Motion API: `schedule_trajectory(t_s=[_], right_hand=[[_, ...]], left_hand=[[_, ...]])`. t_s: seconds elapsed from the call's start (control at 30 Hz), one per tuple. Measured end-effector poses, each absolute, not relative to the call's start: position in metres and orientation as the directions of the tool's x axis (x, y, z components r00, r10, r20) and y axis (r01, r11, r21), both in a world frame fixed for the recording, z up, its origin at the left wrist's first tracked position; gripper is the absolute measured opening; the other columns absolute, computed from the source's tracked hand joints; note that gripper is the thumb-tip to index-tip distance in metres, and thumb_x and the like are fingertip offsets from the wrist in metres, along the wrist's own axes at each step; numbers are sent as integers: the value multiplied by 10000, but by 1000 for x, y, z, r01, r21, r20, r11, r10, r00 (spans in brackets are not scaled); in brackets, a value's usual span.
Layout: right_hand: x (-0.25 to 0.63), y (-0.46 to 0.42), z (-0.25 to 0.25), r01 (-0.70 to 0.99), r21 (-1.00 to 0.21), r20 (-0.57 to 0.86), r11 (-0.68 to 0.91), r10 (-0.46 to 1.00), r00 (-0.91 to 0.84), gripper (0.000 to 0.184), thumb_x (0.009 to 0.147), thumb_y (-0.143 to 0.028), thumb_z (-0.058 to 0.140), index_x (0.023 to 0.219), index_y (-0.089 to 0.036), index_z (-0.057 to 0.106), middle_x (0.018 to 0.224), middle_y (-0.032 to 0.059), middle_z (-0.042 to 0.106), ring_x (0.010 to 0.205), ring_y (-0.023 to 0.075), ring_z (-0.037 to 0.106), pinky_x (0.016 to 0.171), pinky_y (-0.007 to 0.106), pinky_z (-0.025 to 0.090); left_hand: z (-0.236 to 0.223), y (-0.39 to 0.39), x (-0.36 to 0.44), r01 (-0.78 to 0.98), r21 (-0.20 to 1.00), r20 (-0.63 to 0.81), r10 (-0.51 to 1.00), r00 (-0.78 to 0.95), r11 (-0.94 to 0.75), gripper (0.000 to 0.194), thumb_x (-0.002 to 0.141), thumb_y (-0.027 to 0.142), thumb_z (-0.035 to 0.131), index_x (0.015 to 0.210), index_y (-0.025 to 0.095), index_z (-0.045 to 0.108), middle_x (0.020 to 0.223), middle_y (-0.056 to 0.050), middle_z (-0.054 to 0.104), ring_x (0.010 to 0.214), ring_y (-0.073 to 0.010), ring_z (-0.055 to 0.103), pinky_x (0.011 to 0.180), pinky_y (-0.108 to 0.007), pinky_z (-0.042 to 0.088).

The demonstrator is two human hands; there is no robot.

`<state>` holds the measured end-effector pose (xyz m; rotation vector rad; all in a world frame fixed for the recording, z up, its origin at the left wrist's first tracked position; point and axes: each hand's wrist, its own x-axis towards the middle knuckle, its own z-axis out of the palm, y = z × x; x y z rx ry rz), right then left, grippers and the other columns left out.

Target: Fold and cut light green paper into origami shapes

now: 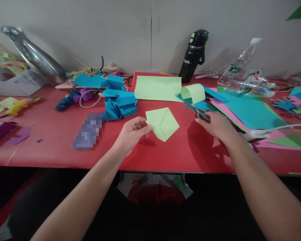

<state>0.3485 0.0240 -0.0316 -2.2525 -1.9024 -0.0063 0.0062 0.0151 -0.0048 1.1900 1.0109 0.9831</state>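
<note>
Head view: left hand [132, 133] pinches pale-green paper [164, 124] mid-frame; right hand [218, 124], grip unclear, meets scissors [198, 109] centre-right, likely tool-handling that calls for secure fingers.

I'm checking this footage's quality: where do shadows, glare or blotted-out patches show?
Head view: a soft shadow lies on the red table by the right hand; the silver object at back left carries bright highlights; coarse pixels hide the details of a purplish item left of the left hand.

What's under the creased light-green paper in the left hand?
The flat red tabletop shows around the creased light-green paper, except where the left hand pinches its left edge, thumb on top. Whatever lies directly beneath the paper is covered; can't tell.
</note>
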Motion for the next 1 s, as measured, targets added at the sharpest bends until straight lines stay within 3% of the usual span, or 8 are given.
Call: schedule_trajectory(t_s=[0.13, 0.3, 0.37, 0.6, 0.8, 0.9, 1.0], right_hand=[[348, 24, -32, 950, -242, 72, -196, 973, 219, 257, 890, -375, 561, 983, -169, 685, 915, 136, 718, 835, 301, 669, 707, 396, 487], [351, 23, -33, 980, -105, 171, -171, 967, 187, 380, 838, -468, 617, 1064, -168, 673, 1081, 193, 662, 1063, 381, 603, 784, 444, 475], [351, 21, -32, 984, -76, 181, -160, 968, 171, 409, 854, -500, 583, 1078, -168, 665, 1076, 197, 644, 1070, 388, 588, 777, 448, 465], [346, 16, -19, 988, -45, 107, -149, 982, 153, 405, 812, -593, 591, 767, -194, 643, 816, 143, 601, 847, 328, 593, 645, 380, 403], [339, 12, -7, 936, -197, -134, -293, 954, 270, 424, 782, -650, 608, 701, -234, 623, 646, 67, 634, 600, 240, 572, 535, 355, 341], [336, 10, -4, 923, -209, -123, -322, 945, 302, 379, 773, -606, 632, 692, -236, 634, 659, 72, 675, 623, 243, 603, 544, 353, 361], [333, 8, -3, 921, -302, -32, -248, 968, 250, 308, 769, -524, 662, 703, -223, 676, 690, 72, 717, 636, 228, 637, 556, 332, 413]], left_hand=[[-5, 14, 5, -100, 985, -112, 957, 267, 143, 270, 764, 326, 824, 872, 177, 626, 826, -6, 677, 785, -145, 665, 771, -288, 534], [-6, 14, 1, -104, 984, -113, 958, 263, 144, 275, 775, 330, 822, 890, 175, 626, 835, -3, 673, 825, -145, 666, 785, -284, 544], [-7, 14, 0, -102, 984, -114, 959, 258, 144, 270, 779, 330, 819, 893, 177, 627, 832, 0, 672, 825, -141, 665, 782, -278, 544], [-8, 16, 0, -123, 980, -122, 961, 248, 156, 279, 770, 320, 827, 904, 178, 627, 828, 4, 676, 808, -140, 678, 768, -272, 541], [-7, 15, 0, -167, 973, -121, 968, 218, 159, 286, 760, 306, 834, 902, 176, 622, 817, -8, 698, 784, -147, 690, 770, -286, 556], [-8, 16, 0, -225, 964, -107, 981, 161, 142, 294, 743, 287, 844, 889, 179, 613, 802, -10, 700, 799, -159, 700, 776, -297, 570], [-9, 19, 0, -273, 955, -102, 992, 77, 120, 310, 727, 264, 848, 901, 173, 608, 795, -4, 680, 833, -172, 707, 812, -322, 585]])
